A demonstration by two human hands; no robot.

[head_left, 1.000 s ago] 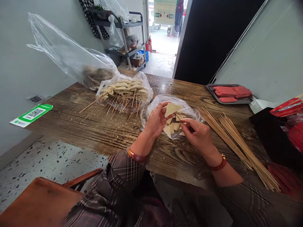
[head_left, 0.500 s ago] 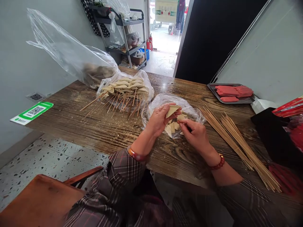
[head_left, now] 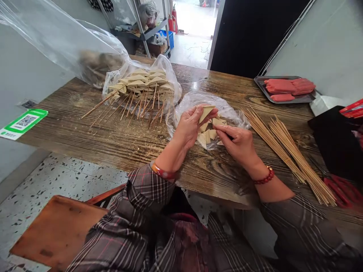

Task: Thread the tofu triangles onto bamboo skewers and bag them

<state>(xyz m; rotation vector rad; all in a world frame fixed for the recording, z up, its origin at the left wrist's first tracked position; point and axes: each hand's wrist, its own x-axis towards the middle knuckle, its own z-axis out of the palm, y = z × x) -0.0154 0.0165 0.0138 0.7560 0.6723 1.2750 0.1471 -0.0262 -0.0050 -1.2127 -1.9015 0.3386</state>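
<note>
**While pinched in the left hand: pale, thin, three-cornered**

Though partly covered by thumb and fingers, plain enough to see in the left hand [head_left: 187,129]: a pale triangle [head_left: 207,111], cream-tan, flat and smooth-looking, thin at the edges. Held up over the crumpled clear bag [head_left: 195,99] on the wooden table [head_left: 204,172]. Turned with a straight edge uppermost, narrowing downward near the thumb, with a lighter strip along the top. Gripped there between left thumb and fingers, with fingertips showing behind.

Close beside, at the right hand [head_left: 238,144], pressed together at the tips of thumb and forefinger, just under a second pale piece [head_left: 218,121]. Impossible to tell whether pinching that piece, a thin stick, or merely passing in front of it.

Below, in the bag, more loose pieces [head_left: 209,136] of the same dull cream, overlapping at odd angles. To the left, in another plastic bag, a heap of skewered triangles [head_left: 150,80], layered in rows like shingles, with brown sticks [head_left: 141,104] fanned out toward the near edge. To the right, bare skewers [head_left: 300,158] in two loose bundles, well apart from the left hand.
</note>
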